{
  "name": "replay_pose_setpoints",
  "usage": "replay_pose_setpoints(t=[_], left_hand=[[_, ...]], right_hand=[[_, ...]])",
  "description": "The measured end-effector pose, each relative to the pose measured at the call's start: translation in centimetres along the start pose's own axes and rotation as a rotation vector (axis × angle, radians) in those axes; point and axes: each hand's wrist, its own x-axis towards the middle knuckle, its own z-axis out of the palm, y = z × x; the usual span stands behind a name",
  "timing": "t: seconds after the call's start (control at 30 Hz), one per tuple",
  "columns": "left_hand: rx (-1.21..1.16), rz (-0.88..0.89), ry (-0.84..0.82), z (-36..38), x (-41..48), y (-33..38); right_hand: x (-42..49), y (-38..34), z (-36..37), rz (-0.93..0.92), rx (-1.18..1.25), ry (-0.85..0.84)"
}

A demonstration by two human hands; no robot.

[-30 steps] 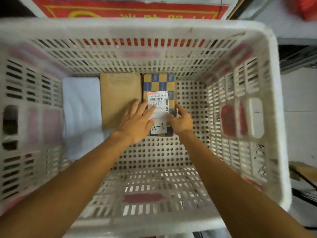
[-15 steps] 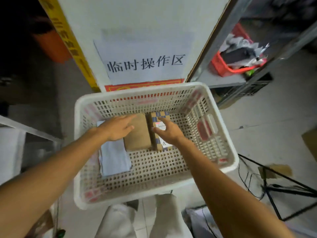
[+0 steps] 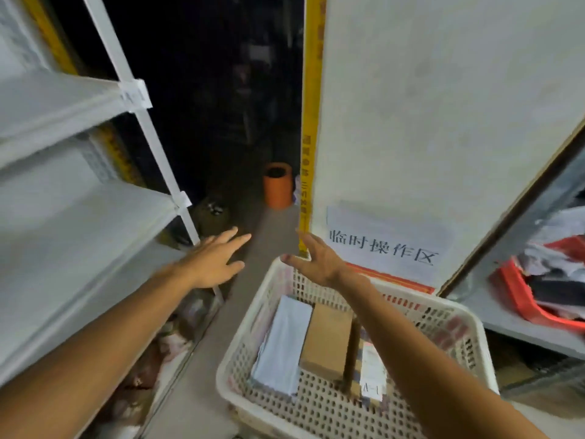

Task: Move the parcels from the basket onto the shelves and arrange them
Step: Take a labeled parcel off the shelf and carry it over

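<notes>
Half a second ago our hands lay on the parcels. Now our left hand (image 3: 215, 261) and right hand (image 3: 316, 264) hover above the basket (image 3: 240, 315), fingers spread, holding nothing. All three parcels stay inside it, so no parcel has yet gone to the smooth white shelves (image 3: 63, 217). In the rigid perforated plastic lie a flat pale mailer (image 3: 281, 343), a square-edged brown cardboard box (image 3: 327, 340) and a checked, paper-labelled parcel (image 3: 370, 372).
</notes>
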Motion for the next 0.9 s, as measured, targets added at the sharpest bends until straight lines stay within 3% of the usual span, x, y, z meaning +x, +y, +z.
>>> replay_pose_setpoints(t=[0.1, 0.2, 0.37, 0.6, 0.9], left_hand=[[-0.156, -0.089, 0.067, -2.7, -6.3, -2.3], [-0.164, -0.177, 0.094, -4.7, -13.1, -4.4], [-0.192, -0.408, 0.307, -7.7, -25.0, -7.4], [0.052, -0.67, 0.568, -11.9, -40.6, -11.1], [0.123, -0.797, 0.697, -14.5, -57.6, -14.1]], right_hand=[[0.4, -5.2, 0.3, -0.185, 0.056, -0.102], [0.0, -11.1, 2.3, -0.344, 0.038, -0.252], [-2.3, -21.0, 6.8, -0.559, 0.011, -0.413], [-8.1, -34.9, 11.0, -0.92, -0.126, -0.408], [-16.8, -49.0, 17.6, -1.144, -0.039, -0.411]])
